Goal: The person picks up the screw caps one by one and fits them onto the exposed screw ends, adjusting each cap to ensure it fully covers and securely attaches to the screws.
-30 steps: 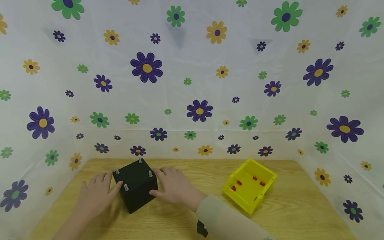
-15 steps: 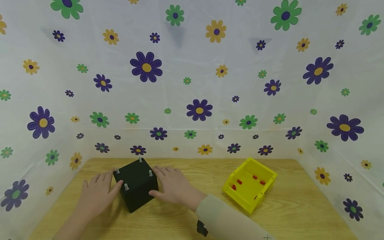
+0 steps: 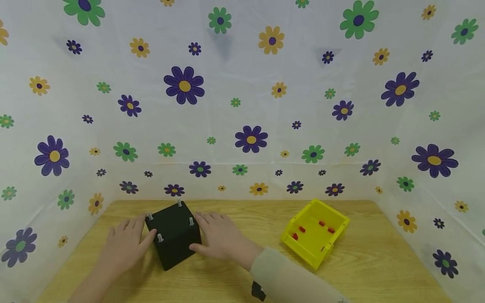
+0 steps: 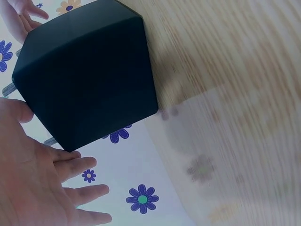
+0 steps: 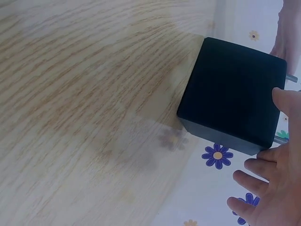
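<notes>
A black box stands on the wooden table at the left, with several short metal bolts upright near the corners of its top. My left hand lies along its left side, thumb at the top edge. On the opposite side, my right hand touches the box with its fingers extended and its thumb on the front face. In the left wrist view the left fingers are straight and spread, the index at the box corner. Threads show on a bolt there. The right wrist view shows the right thumb against the box.
A yellow bin sits at the right of the table, holding several small red pieces. A white sheet with flower prints encloses the table at the back and both sides. Something small and black shows beneath the right sleeve.
The box has shifted slightly to the right, turning a little, and both hands have moved along with it. The yellow bin stays where it was.
</notes>
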The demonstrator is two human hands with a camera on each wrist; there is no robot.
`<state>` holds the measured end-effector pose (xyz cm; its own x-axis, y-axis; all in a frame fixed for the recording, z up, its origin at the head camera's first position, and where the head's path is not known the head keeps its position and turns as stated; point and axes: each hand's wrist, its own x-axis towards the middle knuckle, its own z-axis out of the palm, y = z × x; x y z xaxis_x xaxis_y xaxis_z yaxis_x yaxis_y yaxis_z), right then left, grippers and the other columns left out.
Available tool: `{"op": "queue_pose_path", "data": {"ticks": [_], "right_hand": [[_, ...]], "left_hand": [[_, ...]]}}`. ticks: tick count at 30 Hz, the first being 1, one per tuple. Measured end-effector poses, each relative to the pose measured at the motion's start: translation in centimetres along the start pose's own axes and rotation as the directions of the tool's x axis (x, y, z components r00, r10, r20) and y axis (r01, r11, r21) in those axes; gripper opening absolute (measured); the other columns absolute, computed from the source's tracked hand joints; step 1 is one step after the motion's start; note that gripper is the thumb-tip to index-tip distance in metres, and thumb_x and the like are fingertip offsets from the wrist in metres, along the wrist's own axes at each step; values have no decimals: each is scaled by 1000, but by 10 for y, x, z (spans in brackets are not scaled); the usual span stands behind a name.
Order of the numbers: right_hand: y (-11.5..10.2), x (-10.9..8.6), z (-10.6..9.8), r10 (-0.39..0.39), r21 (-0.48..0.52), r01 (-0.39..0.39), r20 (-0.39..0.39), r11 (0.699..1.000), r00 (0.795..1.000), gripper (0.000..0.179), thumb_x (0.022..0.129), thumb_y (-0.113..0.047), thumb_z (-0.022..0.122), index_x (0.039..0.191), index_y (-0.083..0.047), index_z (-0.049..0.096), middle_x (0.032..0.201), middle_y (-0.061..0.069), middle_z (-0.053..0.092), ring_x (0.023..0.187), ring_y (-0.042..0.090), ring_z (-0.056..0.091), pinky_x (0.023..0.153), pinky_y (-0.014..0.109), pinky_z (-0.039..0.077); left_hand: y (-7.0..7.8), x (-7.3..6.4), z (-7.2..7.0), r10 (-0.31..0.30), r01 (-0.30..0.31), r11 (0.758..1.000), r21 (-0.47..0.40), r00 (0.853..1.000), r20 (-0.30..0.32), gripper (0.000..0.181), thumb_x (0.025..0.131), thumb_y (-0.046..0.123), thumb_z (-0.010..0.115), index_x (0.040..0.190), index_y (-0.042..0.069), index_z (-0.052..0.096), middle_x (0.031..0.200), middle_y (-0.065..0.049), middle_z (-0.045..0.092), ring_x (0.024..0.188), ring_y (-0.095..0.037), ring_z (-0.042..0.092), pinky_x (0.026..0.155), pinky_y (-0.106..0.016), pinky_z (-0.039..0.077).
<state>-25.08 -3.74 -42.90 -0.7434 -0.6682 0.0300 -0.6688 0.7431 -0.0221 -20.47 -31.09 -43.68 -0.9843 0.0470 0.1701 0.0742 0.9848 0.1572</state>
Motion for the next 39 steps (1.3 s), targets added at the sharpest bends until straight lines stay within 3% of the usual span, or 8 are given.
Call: {"op": "queue_pose_path", "data": {"ticks": [31,39], "right_hand": [[3,-33,-2,-22,-37,22,16,999,1000,87,103,-69,50,168,-15,28,172,-1,37,153,22,45,125,43,39],[4,-44,-3,-13,-32,14,13,999,1000,87,103,-68,51,168,-14,29,172,1,38,152,22,46,125,44,40]], "left_hand": [[11,1,12,79,-80,996,-49,997,-9,66,111,43,49,155,-5,44,150,-34,55,136,-63,48,111,-79,35],[15,4,11,142,-142,988,-67,990,-6,67,110,41,51,157,-6,43,157,-31,50,141,-60,47,117,-70,37]]}}
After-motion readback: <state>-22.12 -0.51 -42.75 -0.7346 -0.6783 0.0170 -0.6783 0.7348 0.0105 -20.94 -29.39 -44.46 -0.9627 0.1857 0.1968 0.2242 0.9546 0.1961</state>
